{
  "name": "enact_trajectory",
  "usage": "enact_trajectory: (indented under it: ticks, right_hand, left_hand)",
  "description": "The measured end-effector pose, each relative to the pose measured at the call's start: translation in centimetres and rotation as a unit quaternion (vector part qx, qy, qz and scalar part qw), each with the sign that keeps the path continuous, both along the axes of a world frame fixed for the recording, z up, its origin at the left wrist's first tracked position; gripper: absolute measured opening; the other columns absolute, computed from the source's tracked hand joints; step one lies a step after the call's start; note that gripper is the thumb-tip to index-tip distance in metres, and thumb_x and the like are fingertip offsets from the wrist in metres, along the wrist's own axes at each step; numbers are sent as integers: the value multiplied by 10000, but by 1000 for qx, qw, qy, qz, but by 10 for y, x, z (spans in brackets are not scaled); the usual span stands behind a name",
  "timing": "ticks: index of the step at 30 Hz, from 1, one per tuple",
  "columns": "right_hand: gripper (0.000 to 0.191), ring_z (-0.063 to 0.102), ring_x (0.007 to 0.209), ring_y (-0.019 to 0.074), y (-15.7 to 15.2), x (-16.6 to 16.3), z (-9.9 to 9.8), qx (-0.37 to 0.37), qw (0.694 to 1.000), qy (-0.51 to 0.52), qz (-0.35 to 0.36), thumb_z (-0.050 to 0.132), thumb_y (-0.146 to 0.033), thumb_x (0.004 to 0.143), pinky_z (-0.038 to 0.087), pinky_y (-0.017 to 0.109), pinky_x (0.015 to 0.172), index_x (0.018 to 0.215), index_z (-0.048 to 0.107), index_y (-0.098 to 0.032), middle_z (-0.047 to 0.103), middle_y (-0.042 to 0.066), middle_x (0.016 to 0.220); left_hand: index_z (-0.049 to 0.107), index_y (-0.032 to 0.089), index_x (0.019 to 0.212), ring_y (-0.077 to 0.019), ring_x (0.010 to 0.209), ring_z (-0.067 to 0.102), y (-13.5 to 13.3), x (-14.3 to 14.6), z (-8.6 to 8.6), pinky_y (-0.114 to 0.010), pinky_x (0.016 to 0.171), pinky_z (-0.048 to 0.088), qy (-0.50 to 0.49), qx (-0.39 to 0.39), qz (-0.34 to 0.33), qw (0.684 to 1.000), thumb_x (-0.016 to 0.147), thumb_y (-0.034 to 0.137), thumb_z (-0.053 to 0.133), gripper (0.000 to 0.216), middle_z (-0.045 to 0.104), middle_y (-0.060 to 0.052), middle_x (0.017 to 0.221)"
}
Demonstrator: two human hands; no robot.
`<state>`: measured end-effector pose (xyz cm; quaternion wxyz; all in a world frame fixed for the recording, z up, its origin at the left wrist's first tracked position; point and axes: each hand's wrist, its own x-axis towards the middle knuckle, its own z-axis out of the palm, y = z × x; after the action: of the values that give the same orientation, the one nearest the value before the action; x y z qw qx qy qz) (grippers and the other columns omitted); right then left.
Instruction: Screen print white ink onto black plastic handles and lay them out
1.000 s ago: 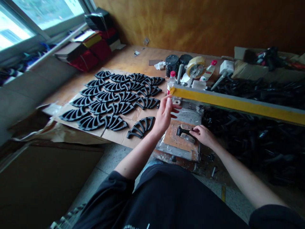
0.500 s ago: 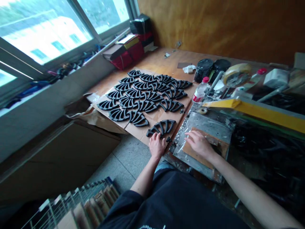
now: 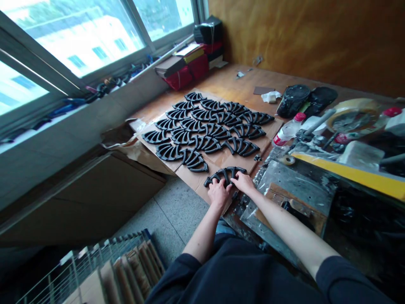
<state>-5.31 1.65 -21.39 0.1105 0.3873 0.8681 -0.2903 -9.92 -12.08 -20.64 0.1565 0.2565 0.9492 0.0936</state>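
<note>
A black fan-shaped ribbed part (image 3: pixel 226 173) lies at the near corner of a cardboard sheet (image 3: pixel 193 179). My left hand (image 3: pixel 219 191) has its fingers curled over the part's near left side. At its right end, my right hand (image 3: pixel 243 183) pinches the edge between thumb and fingers. Farther back on the cardboard, many similar black parts (image 3: pixel 207 131) lie in close rows. A small dark piece (image 3: pixel 257 157) sits near the cardboard's right edge. The fingertips are partly hidden against the black plastic.
To the right stands a metal plate (image 3: pixel 303 177) with a brown board on it, beside a yellow bar (image 3: pixel 357 173). A red-capped bottle (image 3: pixel 289 130), black containers (image 3: pixel 294 99) and a tape roll (image 3: pixel 352 114) stand behind. A wire rack (image 3: pixel 95 270) holds cardboard lower left.
My right hand has moved left from above the brown board to the right end of the near black part. My left hand stays at that part. The view has shifted.
</note>
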Motion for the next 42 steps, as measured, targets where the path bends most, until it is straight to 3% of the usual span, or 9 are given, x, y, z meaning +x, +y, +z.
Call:
enact_trajectory:
  ticks: [4,11,16,21,25,29,32,37,42]
  right_hand:
    - [288,683,999,255,3,1,-1,-52,997,12,-50,631,-380,846,502,320,850,1048,659,-177,725,121,1028]
    - [412,660,556,151,12,-1,-7,-191,968,36,-162,585,-365,882,520,237,486,1212,551,-121,712,97,878]
    - [493,658,657,115,10,-24,-1,-247,947,109,-177,566,-330,910,543,208,524,1337,461,-105,691,110,1011]
    - [501,648,707,109,3,-7,31,-265,937,182,-136,656,-239,853,555,252,675,1337,530,-200,695,41,1007]
    - [326,639,879,155,3,77,65,-59,960,270,-36,648,-218,854,502,316,865,1180,650,-228,682,48,1096]
    - [238,603,1018,251,0,194,71,197,957,165,-132,566,-342,924,452,381,916,1077,671,-193,672,120,1058]
    - [252,588,1011,271,-3,253,56,256,949,46,-179,569,-410,919,451,372,870,982,653,-181,651,136,1029]
    - [212,618,912,225,-15,256,58,226,955,-43,-188,492,-352,973,449,318,797,953,613,-179,664,115,978]
    - [225,616,948,215,-43,231,92,256,955,111,-105,419,-259,998,450,309,836,944,625,-188,678,100,978]
  left_hand:
    - [678,273,1111,-293,1033,508,5,-1,-2,-385,795,450,64,-5,-43,997,887,559,498,406,568,-98,1139]
    - [697,227,1049,-298,1072,497,36,-41,1,-398,855,428,105,4,-163,981,868,547,543,399,584,-104,1185]
    - [688,233,1121,-266,1043,566,61,-93,3,-390,920,431,65,-19,-208,976,908,547,473,436,618,-101,1150]
    - [544,252,1359,-283,1111,606,56,-101,0,-406,946,467,72,6,-227,971,918,471,500,495,542,-129,1379]
    - [590,173,1295,-267,1217,570,30,-77,-2,-387,1029,449,56,126,-226,964,933,417,489,448,548,-150,1397]
    - [683,199,1080,-231,1105,625,8,-29,13,-366,973,492,-57,234,-237,941,944,431,447,358,675,-102,1182]
    - [701,221,989,-211,936,655,5,21,33,-338,853,522,-171,239,-255,921,942,459,431,363,711,-75,1004]
    - [697,180,1013,-216,844,671,26,112,60,-299,669,517,-486,188,-229,822,868,593,509,476,727,-103,957]
    - [617,136,1104,-186,776,677,48,163,76,-265,602,506,-674,209,-59,706,846,664,475,605,713,-126,966]
